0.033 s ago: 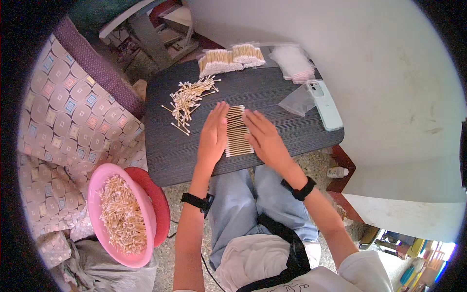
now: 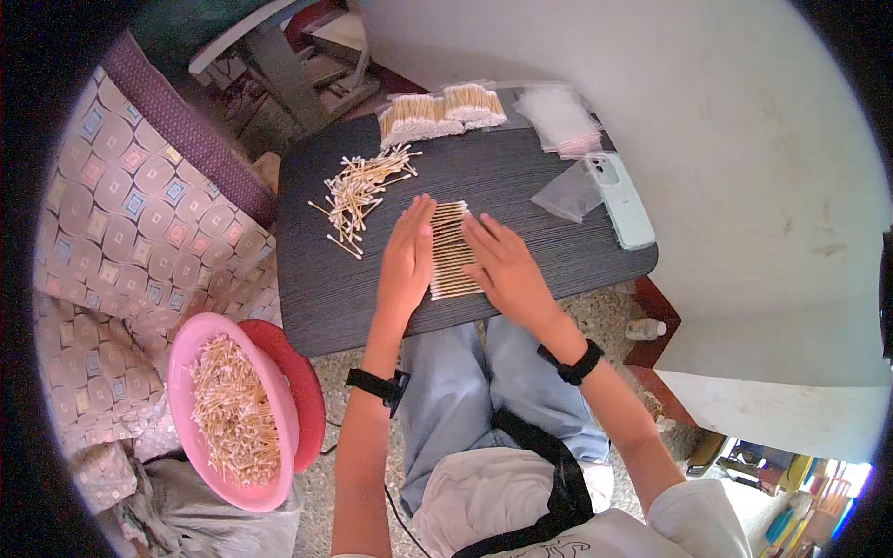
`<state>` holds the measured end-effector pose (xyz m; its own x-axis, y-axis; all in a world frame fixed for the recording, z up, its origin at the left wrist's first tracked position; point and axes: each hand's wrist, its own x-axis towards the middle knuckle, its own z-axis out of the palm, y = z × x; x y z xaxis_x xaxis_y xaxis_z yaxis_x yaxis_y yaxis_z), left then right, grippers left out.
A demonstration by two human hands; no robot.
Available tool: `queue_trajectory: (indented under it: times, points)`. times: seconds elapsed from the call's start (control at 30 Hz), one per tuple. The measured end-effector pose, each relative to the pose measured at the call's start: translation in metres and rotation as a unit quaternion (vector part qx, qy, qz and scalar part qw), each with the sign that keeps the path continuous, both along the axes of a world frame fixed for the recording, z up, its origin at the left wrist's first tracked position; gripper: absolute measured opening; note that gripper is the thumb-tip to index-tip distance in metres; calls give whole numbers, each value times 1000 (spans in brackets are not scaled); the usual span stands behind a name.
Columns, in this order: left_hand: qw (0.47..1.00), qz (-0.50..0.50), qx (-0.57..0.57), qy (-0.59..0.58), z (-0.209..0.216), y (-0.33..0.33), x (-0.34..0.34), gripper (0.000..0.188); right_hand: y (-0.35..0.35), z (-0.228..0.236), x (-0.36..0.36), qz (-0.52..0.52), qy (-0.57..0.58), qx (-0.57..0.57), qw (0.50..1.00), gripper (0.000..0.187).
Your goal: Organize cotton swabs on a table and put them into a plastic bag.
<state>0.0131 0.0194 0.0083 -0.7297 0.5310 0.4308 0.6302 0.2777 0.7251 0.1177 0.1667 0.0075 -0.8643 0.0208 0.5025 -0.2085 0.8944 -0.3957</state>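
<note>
A neat row of cotton swabs point(image 2: 450, 251) lies side by side on the dark table point(image 2: 316, 307), their sticks running across it. Along the left ends my left hand point(image 2: 406, 256) stands on edge, fingers stretched out and touching the tips. My right hand point(image 2: 504, 265) rests over the right ends with its fingers spread, covering part of that side. Neither hand grips anything. Left of the row is a loose, jumbled pile of cotton swabs point(image 2: 363, 191).
Filled clear packs of swabs point(image 2: 428, 116) sit at the table's back, beside a stack of clear bags point(image 2: 558, 116). A single clear bag point(image 2: 569, 192) touches a pale green phone point(image 2: 625, 205) at right. A pink basin of swabs point(image 2: 288, 409) stands on a red stool point(image 2: 312, 423), lower left.
My right hand has shifted slightly left over the row's right ends. The left hand and the swabs look nearly the same.
</note>
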Motion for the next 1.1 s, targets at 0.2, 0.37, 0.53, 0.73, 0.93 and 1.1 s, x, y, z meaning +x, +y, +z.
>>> queue_trajectory:
  times: [0.2, 0.37, 0.53, 0.73, 0.93, 1.1]
  points:
    - [992, 7, -89, 88, 1, 4, 5, 44, 0, 0, 3, 20, -39, -7, 999, 52]
    - [967, -17, -190, 167, -1, 3, 5, 43, -2, -3, -11, -42, -26, 18, 999, 49]
    - [972, -36, -178, 146, 2, 4, 7, 42, 1, -12, -17, -74, -17, 7, 997, 41]
    - [977, -38, -167, 127, -1, 4, 7, 42, 1, -11, -16, -70, 20, -38, 997, 32]
    - [979, -44, -160, 119, 2, 3, 7, 43, 7, -5, -29, -89, 46, -114, 988, 17]
    - [982, -49, -152, 99, 5, 3, 7, 44, 18, -1, -39, -53, 54, -112, 991, 11]
